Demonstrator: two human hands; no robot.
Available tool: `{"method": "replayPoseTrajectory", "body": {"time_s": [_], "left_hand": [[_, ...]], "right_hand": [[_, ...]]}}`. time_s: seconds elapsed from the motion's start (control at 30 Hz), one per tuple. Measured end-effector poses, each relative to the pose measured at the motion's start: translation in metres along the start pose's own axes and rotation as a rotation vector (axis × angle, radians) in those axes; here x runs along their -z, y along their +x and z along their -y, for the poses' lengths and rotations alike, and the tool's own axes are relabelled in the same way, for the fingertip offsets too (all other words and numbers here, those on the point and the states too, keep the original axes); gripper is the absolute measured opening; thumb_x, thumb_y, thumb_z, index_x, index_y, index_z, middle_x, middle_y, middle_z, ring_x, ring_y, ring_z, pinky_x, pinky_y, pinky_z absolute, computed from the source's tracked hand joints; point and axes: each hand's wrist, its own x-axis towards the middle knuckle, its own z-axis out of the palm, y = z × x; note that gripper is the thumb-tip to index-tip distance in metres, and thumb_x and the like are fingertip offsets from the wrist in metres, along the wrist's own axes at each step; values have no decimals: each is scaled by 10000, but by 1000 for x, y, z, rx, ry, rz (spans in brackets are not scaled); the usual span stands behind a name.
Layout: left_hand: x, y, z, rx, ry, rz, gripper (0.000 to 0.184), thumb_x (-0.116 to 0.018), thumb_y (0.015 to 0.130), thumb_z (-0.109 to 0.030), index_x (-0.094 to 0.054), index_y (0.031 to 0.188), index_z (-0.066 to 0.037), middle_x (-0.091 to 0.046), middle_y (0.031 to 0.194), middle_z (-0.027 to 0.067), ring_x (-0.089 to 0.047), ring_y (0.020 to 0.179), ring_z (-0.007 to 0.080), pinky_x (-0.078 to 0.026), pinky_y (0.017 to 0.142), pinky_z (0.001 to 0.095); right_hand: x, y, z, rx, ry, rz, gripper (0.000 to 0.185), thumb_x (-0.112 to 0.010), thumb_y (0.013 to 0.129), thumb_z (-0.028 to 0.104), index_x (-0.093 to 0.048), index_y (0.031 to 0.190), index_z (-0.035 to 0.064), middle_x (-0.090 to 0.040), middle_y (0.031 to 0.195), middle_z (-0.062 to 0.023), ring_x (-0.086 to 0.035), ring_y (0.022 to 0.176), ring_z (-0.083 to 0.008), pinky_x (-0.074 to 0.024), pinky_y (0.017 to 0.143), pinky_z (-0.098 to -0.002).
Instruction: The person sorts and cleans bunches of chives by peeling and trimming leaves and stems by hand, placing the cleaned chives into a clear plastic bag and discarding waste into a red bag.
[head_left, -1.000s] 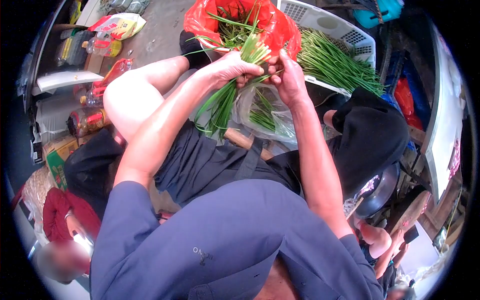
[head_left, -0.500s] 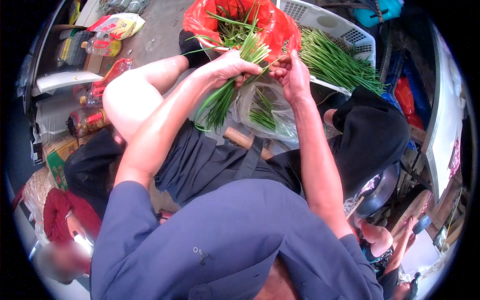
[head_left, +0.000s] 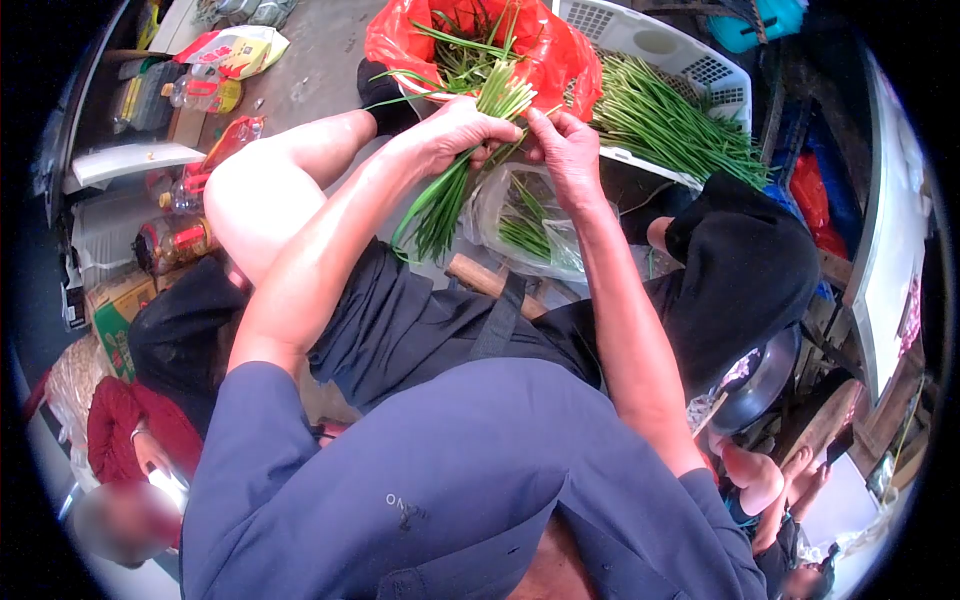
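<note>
My left hand (head_left: 465, 132) is closed around a bunch of green chives (head_left: 437, 215). Their pale cut ends stick up above the fist, and the leafy ends hang below it. Just to the right, my right hand (head_left: 568, 150) pinches a thin chive stalk close to the left fingertips; the fingers partly hide it. A red plastic bag (head_left: 400, 45) lines a container beyond my hands, with loose chives and trimmings (head_left: 465, 55) inside. Below my hands, a clear plastic bag (head_left: 560, 245) holds more chives (head_left: 525, 235).
A white plastic basket (head_left: 735, 85) heaped with long chives (head_left: 680, 125) stands at the upper right. A wooden piece (head_left: 480, 275) lies between my legs. Bottles (head_left: 205, 95) and packets line the left. One person in a red sleeve (head_left: 150, 420) is at lower left, another at lower right.
My right hand has moved left and slightly up, closer to the left hand. The left hand keeps its hold on the bunch. The person at lower right has shifted their hands.
</note>
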Motion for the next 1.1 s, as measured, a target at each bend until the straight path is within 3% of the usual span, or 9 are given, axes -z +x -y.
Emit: {"method": "replayPoseTrajectory", "body": {"time_s": [0.2, 0.3, 0.4, 0.47, 0.6, 0.67, 0.8, 0.87, 1.1], "left_hand": [[1, 3, 3, -12, 20, 18, 124, -692, 756, -127, -579, 772, -78, -511, 594, -14, -446, 449, 71, -331, 396, 218], [-1, 1, 1, -26, 51, 6, 177, -703, 782, -135, -581, 901, -91, -522, 638, -27, -421, 453, 58, -311, 393, 203], [-3, -2, -2, -71, 123, 29, 180, -711, 777, -143, -585, 894, -89, -527, 642, -27, -427, 460, 55, -311, 396, 199], [-4, -2, -2, -62, 133, 41, 120, -689, 750, -128, -587, 758, -66, -514, 583, -9, -444, 440, 69, -323, 394, 221], [-1, -2, -3, -20, 63, 58, 124, -690, 744, -114, -576, 750, -67, -514, 581, -4, -435, 432, 69, -316, 393, 214], [-2, -3, -4, 31, 52, 62, 128, -685, 745, -105, -564, 741, -65, -512, 583, 3, -428, 427, 69, -311, 391, 206], [1, 0, -1, 15, -13, 90, 131, -684, 746, -102, -560, 747, -60, -511, 587, 7, -430, 429, 70, -314, 389, 203], [2, 0, -2, 33, -1, 89, 143, -688, 780, -106, -563, 839, -71, -512, 636, -9, -447, 466, 64, -326, 386, 197], [2, 1, 1, 25, 37, 89, 142, -675, 787, -114, -567, 867, -67, -510, 631, -10, -445, 474, 62, -324, 389, 197]], "right_hand": [[-1, 1, -3, -24, -71, 12, 297, -612, 893, 266, -629, 755, 3, -586, 609, -23, -522, 504, -80, -422, 462, -246], [-4, 0, -3, -71, -78, 32, 316, -581, 908, 272, -626, 746, 4, -585, 608, -22, -526, 497, -89, -421, 462, -249], [-6, -4, -1, -41, -96, 49, 324, -559, 917, 273, -624, 745, 7, -588, 613, -26, -534, 499, -98, -423, 461, -254], [-6, -6, 3, -26, -155, 89, 289, -543, 932, 275, -598, 791, 30, -547, 637, -9, -499, 503, -73, -430, 481, -226], [0, 1, -2, -20, -109, 31, 323, -536, 928, 274, -599, 746, 14, -573, 618, -25, -532, 501, -104, -438, 465, -256], [11, 7, 2, -134, 57, -109, 310, -521, 935, 278, -574, 761, 27, -566, 642, -30, -522, 497, -103, -465, 478, -252], [19, 11, 6, -120, 155, -150, 281, -502, 948, 251, -579, 831, 8, -586, 705, -64, -527, 507, -101, -491, 500, -245], [14, 10, -3, -122, 151, -124, 279, -506, 947, 250, -589, 853, 1, -594, 721, -66, -528, 512, -97, -492, 505, -243], [-3, 2, 2, -108, 179, 13, 283, -584, 917, 280, -614, 864, 4, -612, 736, -41, -520, 524, -80, -466, 503, -226]]}}
